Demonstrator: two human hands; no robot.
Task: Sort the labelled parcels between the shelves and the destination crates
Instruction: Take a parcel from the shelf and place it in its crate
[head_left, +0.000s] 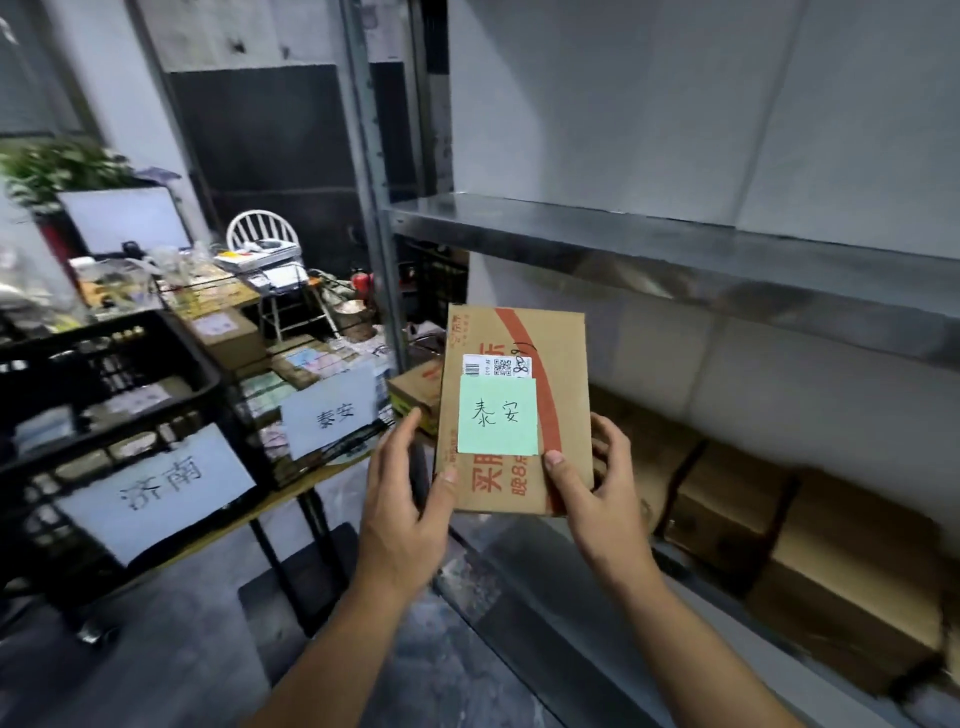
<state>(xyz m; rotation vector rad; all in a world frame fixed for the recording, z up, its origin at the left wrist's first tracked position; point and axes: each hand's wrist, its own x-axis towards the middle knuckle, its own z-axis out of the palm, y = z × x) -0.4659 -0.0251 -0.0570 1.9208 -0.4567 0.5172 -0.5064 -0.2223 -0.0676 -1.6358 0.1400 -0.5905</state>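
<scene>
The parcel (514, 338), a flat brown cardboard box with red print, is off every surface and held upright between both hands, its face towards the camera. It hangs just in front of the metal shelf (675, 249), below that shelf's front edge and to the right of the bench (291, 500).

A green note (497, 415) with handwritten "泰安" sits on the parcel's face, overlapping a white barcode label (496, 366).

The left hand (410, 499) holds the lower left edge, its thumb pressed on the front and its index finger stretched up beside the edge. The right hand (602, 499) grips the lower right corner, thumb on the front just under the note and fingers curled round the right edge.

On the bench stand two black crates: the near crate (104, 364) carries a "济南" sign (156, 488); the far crate (270, 457) carries a "泰安" sign (330, 415). Brown boxes (857, 571) lie on the lower shelf, to the right of the hands.
</scene>
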